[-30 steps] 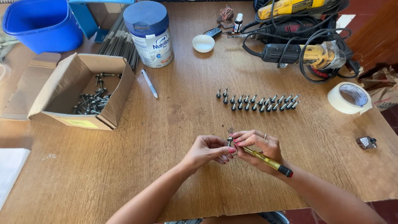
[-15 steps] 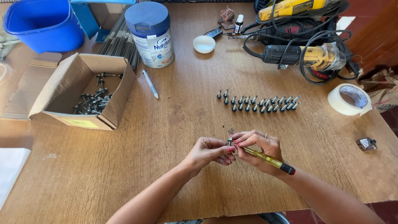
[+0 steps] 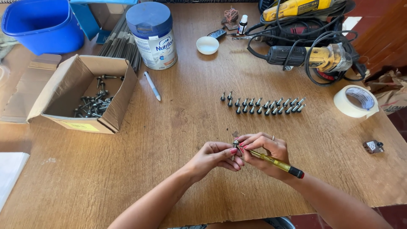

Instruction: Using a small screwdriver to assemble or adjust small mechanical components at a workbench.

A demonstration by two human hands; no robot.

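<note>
While my two hands meet just above the near edge of the worktop (image 3: 178,140), a small screw (image 3: 235,144) sits pinched between them, its head poking up at the fingertips. My left hand (image 3: 214,156) has its fingers curled shut around the screw's shank. My right hand (image 3: 265,149) is closed on a yellow-handled screwdriver (image 3: 275,163), the shaft pointing at the screw and the dark cap sticking out past my wrist.

Beyond the hands, a double row of finished screws (image 3: 263,104) stands on the wood. Further left, an open cardboard box (image 3: 112,106) holds a loose heap of more screws, with a white pen (image 3: 152,85) just beside it. A roll of tape (image 3: 355,101) lies to the right, power tools (image 3: 313,57) with tangled cords behind it.

As I judge it, the grip is tiny: if the tip slips off the head, the screw could spring free and roll off the near edge, or the blade could jab my left fingers.
</note>
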